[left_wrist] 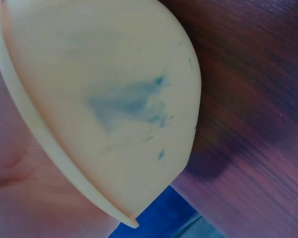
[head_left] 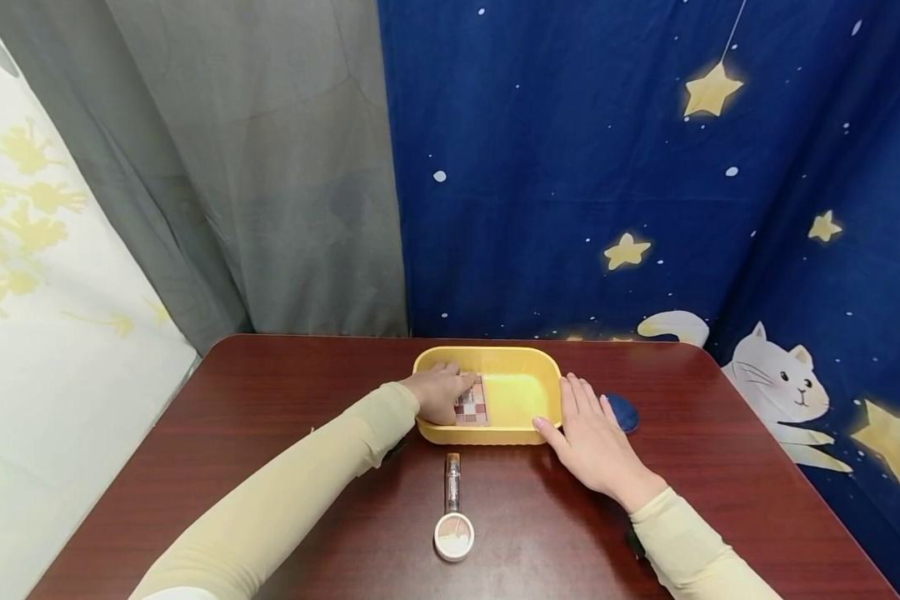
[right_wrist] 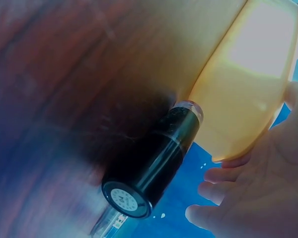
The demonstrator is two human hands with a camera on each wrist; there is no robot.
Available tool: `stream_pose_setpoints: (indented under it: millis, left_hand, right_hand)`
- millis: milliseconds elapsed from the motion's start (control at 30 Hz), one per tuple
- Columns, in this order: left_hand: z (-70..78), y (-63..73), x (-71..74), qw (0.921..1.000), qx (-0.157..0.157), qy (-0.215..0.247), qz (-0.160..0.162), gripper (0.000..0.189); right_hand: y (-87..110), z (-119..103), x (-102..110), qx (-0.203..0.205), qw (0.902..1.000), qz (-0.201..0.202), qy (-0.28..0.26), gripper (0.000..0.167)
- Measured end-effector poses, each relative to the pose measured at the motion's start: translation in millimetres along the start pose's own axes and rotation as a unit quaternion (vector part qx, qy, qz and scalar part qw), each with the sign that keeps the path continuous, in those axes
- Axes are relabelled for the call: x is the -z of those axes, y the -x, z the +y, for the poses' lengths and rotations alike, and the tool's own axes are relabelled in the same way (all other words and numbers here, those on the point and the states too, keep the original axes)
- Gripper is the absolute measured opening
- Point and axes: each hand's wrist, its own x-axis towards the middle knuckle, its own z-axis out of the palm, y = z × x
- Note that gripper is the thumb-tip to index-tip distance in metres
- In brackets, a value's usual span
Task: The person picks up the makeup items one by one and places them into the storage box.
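A yellow plastic tub stands near the back of the table. My left hand reaches over its left end, fingers inside. Under that hand lies a flat checkered pink-and-brown box with a barcode, partly covered; I cannot tell whether the fingers grip it. The left wrist view shows the tub's smudged outer wall beside the palm. With fingers extended, my right hand rests against the tub's right end, thumb at the front rim. In the right wrist view, a dark cylinder with a round label is close to the tub.
In front of the tub lies a slim dark tube with a brown end. Nearer to me is a small round white-rimmed container. A round dark blue item sits past the right fingers. Curtains hang behind the table.
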Motion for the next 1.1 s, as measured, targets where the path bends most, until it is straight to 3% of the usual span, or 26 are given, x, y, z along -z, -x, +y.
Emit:
stream_pose_setpoints:
  millis: [800, 1100]
  left_hand:
    - [-5.2, -1.8, 0.4, 0.9998, -0.016, 0.014, -0.001, 0.083]
    - [-10.5, -0.2, 4.8, 0.9968, -0.019, 0.077, 0.012, 0.091]
  right_hand:
    - [-3.1, 0, 6, 0.008, 0.9999, -0.008, 0.009, 0.096]
    - [-4.0, -3, 8, 0.011, 0.9998, -0.001, 0.016, 0.093]
